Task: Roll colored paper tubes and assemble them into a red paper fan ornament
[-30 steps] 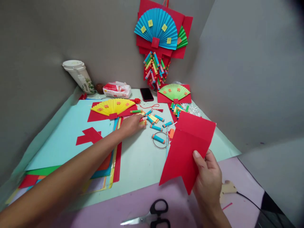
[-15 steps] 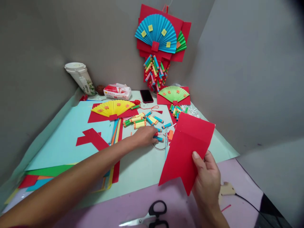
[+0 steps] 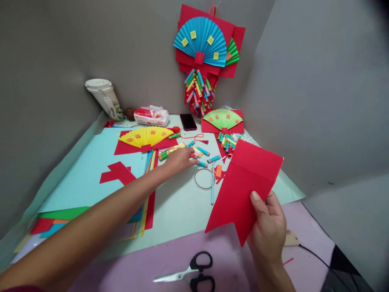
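My left hand (image 3: 180,161) reaches over the pile of small coloured paper rolls (image 3: 172,149). Its fingers curl round a small paper roll (image 3: 193,155), whose reddish end shows at the fingertips; the palm side is hidden. A blue paper roll (image 3: 202,164) lies just beside the thumb. Pinched between thumb and fingers of my right hand (image 3: 269,215) is a red card strip (image 3: 243,186) with a notched lower end and a fold line near its top. I hold it up tilted over the table's right part.
A metal ring (image 3: 196,184) and a pale blue stick (image 3: 212,192) lie mid-table. Scissors (image 3: 194,269) rest at the front edge. Coloured paper sheets (image 3: 73,174) spread left. A yellow fan (image 3: 144,138), green fan (image 3: 223,119), phone (image 3: 188,122), tissue pack (image 3: 151,116) and cup (image 3: 105,99) stand farther back.
My left hand has moved back and left from the ring to the roll pile, and rolls near the ring have gone from there. The red card has shifted slightly right.
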### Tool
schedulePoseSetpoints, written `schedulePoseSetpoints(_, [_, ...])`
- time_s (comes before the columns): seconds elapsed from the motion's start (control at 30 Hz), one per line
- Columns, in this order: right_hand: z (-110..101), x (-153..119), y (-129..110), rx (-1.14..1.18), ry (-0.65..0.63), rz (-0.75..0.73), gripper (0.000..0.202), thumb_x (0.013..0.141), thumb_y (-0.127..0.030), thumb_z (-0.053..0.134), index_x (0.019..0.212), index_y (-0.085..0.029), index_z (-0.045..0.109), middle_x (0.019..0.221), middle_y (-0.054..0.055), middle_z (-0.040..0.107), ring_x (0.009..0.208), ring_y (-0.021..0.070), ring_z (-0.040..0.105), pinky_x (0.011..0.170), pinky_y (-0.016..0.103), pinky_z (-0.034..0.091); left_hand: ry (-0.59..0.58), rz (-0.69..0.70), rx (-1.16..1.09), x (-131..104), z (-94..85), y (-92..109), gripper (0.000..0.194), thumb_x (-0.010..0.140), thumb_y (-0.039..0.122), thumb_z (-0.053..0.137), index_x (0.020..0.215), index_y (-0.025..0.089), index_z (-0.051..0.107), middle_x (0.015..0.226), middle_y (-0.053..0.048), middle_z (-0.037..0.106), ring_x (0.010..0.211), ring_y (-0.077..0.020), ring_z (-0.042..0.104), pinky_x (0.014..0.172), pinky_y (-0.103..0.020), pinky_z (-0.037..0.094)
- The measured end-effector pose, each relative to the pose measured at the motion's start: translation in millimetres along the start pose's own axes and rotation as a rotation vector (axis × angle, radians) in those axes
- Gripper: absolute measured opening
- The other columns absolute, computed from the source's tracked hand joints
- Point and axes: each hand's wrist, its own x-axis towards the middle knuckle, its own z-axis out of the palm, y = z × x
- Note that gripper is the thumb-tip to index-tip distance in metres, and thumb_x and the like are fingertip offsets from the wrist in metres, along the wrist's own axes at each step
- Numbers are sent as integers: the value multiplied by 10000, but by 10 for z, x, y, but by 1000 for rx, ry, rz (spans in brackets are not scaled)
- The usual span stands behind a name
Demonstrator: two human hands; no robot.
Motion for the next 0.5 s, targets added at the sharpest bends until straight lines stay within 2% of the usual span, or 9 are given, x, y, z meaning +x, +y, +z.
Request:
schedulePoseSetpoints(0.1, [-14,4,6,-8,-6,-12,356,772,-383,746,1068,-220,634,871,59,762,759,236,718,711,385,581,-71,197,-6,-33,92,303,214,838,275,547,1015,234,659,1022,-71,733,937,-262,674,645,-283,450])
schedulePoseSetpoints(0.2, [-21,18,19,-23,-11,-22,349,787,-388,731,1072,-217,628,867,63,762,775,242,717,723,390,577,-133,380,16,-23,161,505,285,787,139,531,1006,269,659,1040,-35,731,941,-239,675,641,-273,448])
schedulePoseSetpoints(0.4, [-10,48,37,-37,22,-40,363,763,-399,739,1051,-206,630,891,68,759,766,241,716,725,394,579,-168,535,140,81,310,638,230,799,178,548,988,192,677,975,-137,714,814,-315,687,602,-357,459])
schedulePoseSetpoints(0.5, [-11,53,44,-28,21,-45,353,766,-396,735,1046,-208,630,875,61,757,754,232,715,723,390,579,-167,613,173,111,304,645,240,822,172,541,1012,207,683,987,-135,708,800,-302,686,619,-365,455])
